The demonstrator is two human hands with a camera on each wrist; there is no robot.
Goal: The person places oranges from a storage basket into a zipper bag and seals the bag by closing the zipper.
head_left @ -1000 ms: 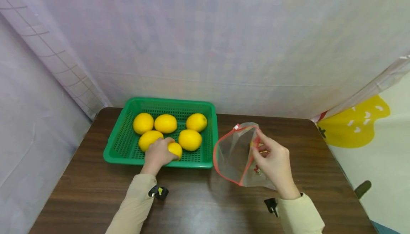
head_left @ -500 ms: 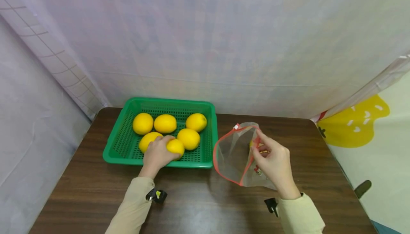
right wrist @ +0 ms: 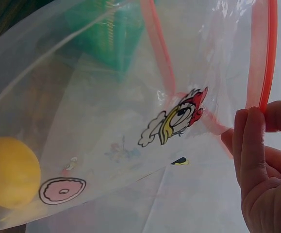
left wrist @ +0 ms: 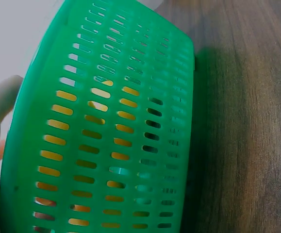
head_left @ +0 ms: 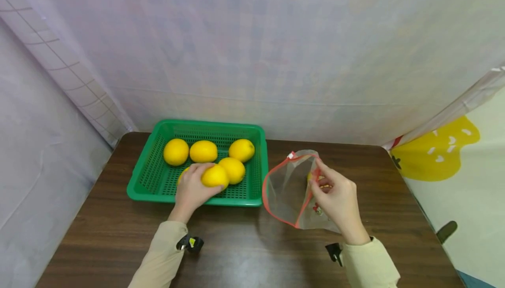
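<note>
Slightly raised from half a second ago, one lemon [head_left: 215, 177] is gripped in the left hand [head_left: 192, 188], a green basket [head_left: 240, 202] below it; the right hand [head_left: 337, 198] pinches a zip bag [head_left: 287, 196].

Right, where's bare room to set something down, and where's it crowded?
Bare tabletop lies in front of the green basket, between the sleeves, and right of the right hand. Crowded: the basket, where the left hand grips one lemon among others, and beside it, at the bag.
</note>
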